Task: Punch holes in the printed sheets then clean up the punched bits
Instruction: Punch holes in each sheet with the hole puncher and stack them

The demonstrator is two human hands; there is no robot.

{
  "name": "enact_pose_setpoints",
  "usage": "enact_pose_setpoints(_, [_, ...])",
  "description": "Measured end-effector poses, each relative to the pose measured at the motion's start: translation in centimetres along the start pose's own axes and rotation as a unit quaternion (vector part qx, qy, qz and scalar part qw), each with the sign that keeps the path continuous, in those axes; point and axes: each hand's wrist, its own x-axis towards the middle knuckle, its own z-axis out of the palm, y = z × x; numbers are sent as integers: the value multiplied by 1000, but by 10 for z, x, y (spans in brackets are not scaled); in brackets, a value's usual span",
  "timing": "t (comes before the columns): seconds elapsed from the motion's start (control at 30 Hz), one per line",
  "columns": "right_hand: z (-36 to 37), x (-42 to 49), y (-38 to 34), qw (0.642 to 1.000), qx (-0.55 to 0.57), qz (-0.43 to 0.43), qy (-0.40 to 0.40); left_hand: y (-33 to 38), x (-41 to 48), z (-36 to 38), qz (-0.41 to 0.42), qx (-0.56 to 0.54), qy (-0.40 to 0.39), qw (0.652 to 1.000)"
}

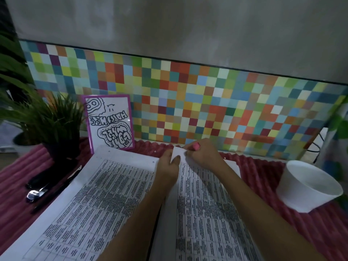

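Two printed sheets with dense tables lie side by side on the pink ribbed mat: the left sheet [98,194], with small holes along its far edge, and the right sheet [203,210]. At the right sheet's far edge my left hand [167,166] pinches the paper's top margin [178,152], which lifts up a little. My right hand [201,153] grips a small pink hole punch [196,146] at that same edge. Most of the punch is hidden by my fingers.
A white paper bowl [308,187] stands at the right. At the left are a dark potted plant [56,125], a black pen [54,191] and a shiny metal tool [34,194]. A pink-framed drawing [109,121] leans on the coloured tile wall [207,102].
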Motion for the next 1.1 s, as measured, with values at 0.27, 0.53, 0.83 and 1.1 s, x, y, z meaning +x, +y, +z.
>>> enact_pose_setpoints(0.27, [-3,-1,-8,999,-27,33,27,4,-1,0,31,-33,34,998])
enact_pose_setpoints(0.53, [-18,-12,-11,997,-30,68,36,4,-8,4,30,17,-33,999])
enact_pose_setpoints(0.83, [-75,-24,13,982,-76,175,2,7,-2,-3,10,-47,-8,999])
enact_pose_setpoints(1.1, [-105,-41,58,950,118,287,35,8,0,-5,4,-60,-37,998])
